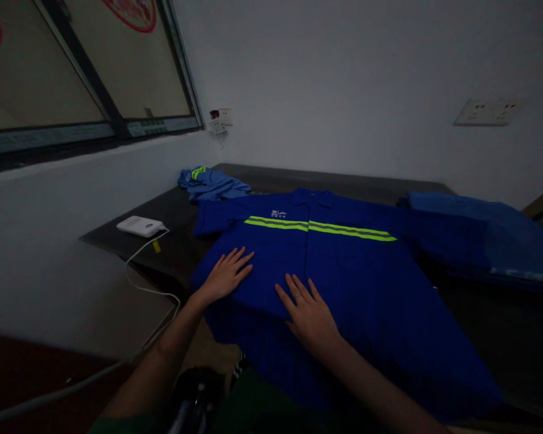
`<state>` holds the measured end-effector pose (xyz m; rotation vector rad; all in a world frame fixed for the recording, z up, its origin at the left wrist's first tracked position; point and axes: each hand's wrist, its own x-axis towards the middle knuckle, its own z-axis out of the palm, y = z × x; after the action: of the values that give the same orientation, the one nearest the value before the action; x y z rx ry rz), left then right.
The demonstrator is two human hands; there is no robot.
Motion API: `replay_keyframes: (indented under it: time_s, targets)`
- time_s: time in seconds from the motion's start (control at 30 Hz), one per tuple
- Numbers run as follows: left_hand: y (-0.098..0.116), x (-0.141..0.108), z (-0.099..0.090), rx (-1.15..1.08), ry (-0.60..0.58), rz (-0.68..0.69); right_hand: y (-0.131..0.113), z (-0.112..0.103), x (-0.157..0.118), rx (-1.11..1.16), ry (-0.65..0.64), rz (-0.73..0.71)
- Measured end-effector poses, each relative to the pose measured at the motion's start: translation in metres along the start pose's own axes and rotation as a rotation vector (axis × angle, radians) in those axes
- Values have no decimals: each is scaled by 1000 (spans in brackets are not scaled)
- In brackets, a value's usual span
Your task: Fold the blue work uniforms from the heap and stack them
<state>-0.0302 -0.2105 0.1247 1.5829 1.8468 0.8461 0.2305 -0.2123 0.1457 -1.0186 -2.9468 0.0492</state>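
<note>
The blue shirt (366, 277) lay spread, front side up, on the dark desk (366, 188), its collar toward the far edge and its lower part hanging past the near edge. A yellow-green reflective stripe (353, 231) with a grey centre crossed the chest, broken at the front opening, and a small white print (279, 214) sat above it on the left side of the view. Both sleeves were extended sideways. The left hand (230, 274) rested palm down on the shirt below the stripe, fingers apart and gripping nothing. The right hand (308, 310) was likewise palm down, nearer the front opening, fingers apart, with a ring on one finger. A lighter blue garment (217, 184) was bunched toward the far left corner, beside one sleeve; whether the two touched could not be told. Along the left edge, near its near corner, lay a white device (139, 226) with a white cable (163, 293) running off the desk, and a yellow tag (157, 246) was noted beside that cable. Toward the right edge, blue material (525, 235) was piled, the other sleeve reaching it. Beyond the desk, a wall socket panel (486, 113) was fixed at right and a window (140, 66) stood at left
</note>
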Motion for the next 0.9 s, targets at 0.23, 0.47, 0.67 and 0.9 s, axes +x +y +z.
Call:
replay_keyframes:
  time_s: [0.23,0.47,0.67,0.9]
  targets:
    - [-9,41,-51,-1333,540,-522,4,-41,22,116,-137,-42]
    - [-25,70,-86,-1623,675,-602,37,-77,58,187,-132,-44]
    - [-32,81,-84,-1471,726,-549,79,-64,62,290,-117,27]
    - [-50,3,-59,-878,935,-172,74,-71,159,364,-39,-29]
